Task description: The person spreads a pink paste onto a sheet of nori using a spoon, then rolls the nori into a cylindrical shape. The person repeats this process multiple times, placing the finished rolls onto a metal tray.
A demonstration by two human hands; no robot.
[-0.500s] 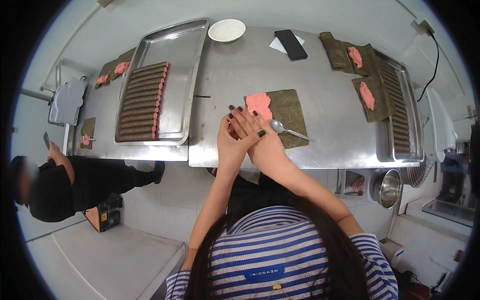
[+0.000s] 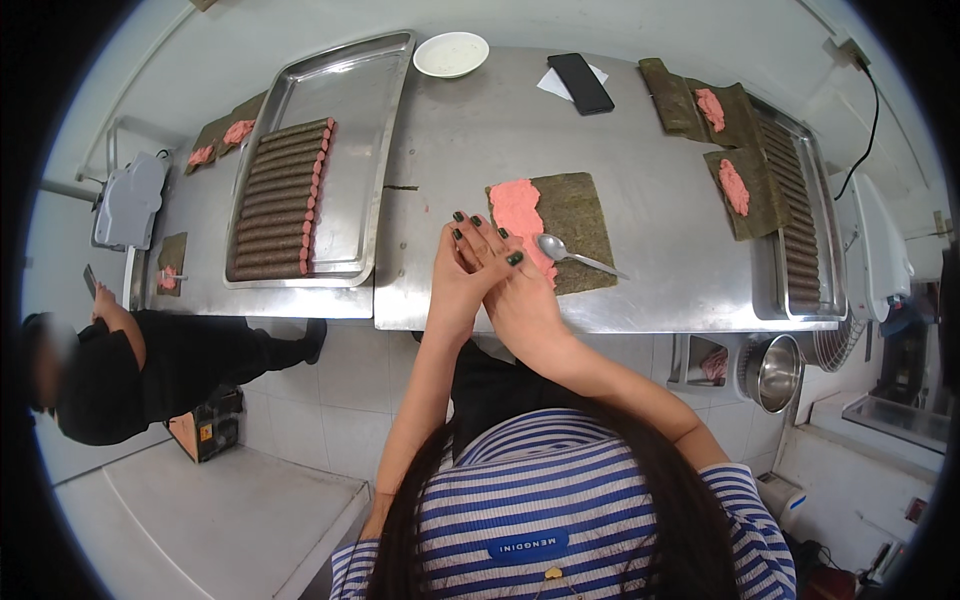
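Note:
My left hand (image 2: 458, 285) and my right hand (image 2: 522, 300) are pressed together above the near left edge of a dark green seaweed sheet (image 2: 585, 225). The right fingers stretch to the upper left; the left thumb lies across them, while most other left fingers are hidden. Nothing shows between the hands. Pink paste (image 2: 516, 203) covers the sheet's left side in a rough strip, partly hidden by my hands. Just right of the hands, a metal spoon (image 2: 580, 257) lies with its bowl at the paste and its handle over the sheet's right edge.
A metal tray (image 2: 345, 80) at left holds several seaweed rolls (image 2: 280, 200); another tray (image 2: 803, 310) of rolls is at right. Seaweed with paste (image 2: 735, 188) overlaps it. A white bowl (image 2: 451, 55) and phone (image 2: 582, 84) stand behind. A co-worker (image 2: 150, 370) is at far left.
My joined hands have shifted slightly left and nearer to me, exposing more of the pink strip beside the spoon. The sheet and spoon look unmoved apart from a small shift of the view.

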